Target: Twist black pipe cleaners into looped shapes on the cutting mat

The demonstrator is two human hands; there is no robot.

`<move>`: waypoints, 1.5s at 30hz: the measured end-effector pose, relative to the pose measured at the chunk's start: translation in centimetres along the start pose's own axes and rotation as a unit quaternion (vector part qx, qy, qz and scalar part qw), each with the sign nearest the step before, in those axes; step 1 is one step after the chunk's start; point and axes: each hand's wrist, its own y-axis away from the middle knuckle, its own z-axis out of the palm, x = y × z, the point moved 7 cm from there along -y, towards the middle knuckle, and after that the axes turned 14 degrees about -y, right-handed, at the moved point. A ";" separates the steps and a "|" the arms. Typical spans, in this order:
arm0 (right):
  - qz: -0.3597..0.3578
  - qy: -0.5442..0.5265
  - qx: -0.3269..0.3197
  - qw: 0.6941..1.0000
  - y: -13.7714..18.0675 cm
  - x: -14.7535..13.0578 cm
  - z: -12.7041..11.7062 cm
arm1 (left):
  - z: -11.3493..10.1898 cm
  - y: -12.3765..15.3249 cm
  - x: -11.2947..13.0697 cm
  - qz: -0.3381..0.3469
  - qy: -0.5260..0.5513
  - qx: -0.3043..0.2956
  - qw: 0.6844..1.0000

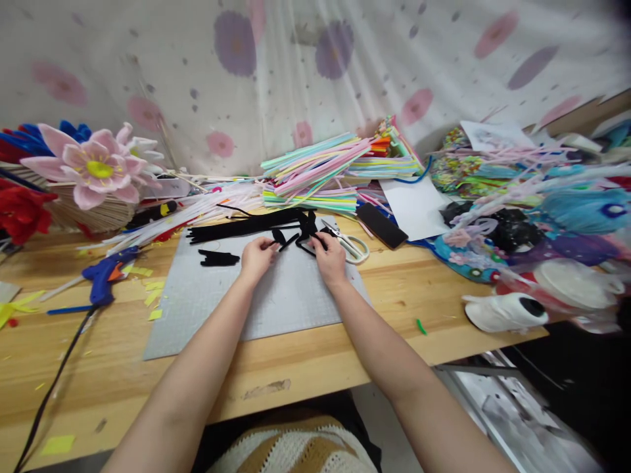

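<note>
Over the grey cutting mat [290,309], my left hand [258,257] is closed, its thumb and fingertips pinching a short black pipe cleaner piece [279,236]. My right hand [330,259] grips a bent black pipe cleaner [306,230] with its fingers curled; part of it is hidden by them. A long bundle of black pipe cleaners [236,227] lies behind my left hand, and a small pile of short black pieces [218,258] is to its left. Just beyond my right hand rest scissors [355,249] with pale handles.
A blue glue gun [104,276] and yellow scraps [154,295] lie to the left, near a pink fuzzy flower [100,167]. Pastel pipe cleaner bundles [315,167] are stacked behind. A dark phone [382,225] and a white thread spool [503,311] are on the right.
</note>
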 end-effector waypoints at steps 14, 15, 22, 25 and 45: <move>0.116 -0.050 -0.026 0.992 0.8 2.1 2.0 | -2.7 0.6 5.4 0.108 -0.394 0.070 0.910; 0.110 -0.044 -0.022 0.993 0.8 2.0 1.8 | -1.9 0.2 5.1 0.090 -0.429 0.016 0.899; 0.088 -0.072 -0.055 0.992 1.0 1.4 2.4 | -0.6 -1.5 2.7 0.061 -0.379 -0.060 0.921; 0.085 -0.103 -0.074 0.988 1.1 1.3 2.7 | -0.9 -1.3 0.5 -0.005 -0.169 -0.106 0.980; 0.050 -0.138 -0.212 0.966 4.2 -2.3 8.1 | 0.2 4.8 -0.4 0.028 0.383 0.014 0.923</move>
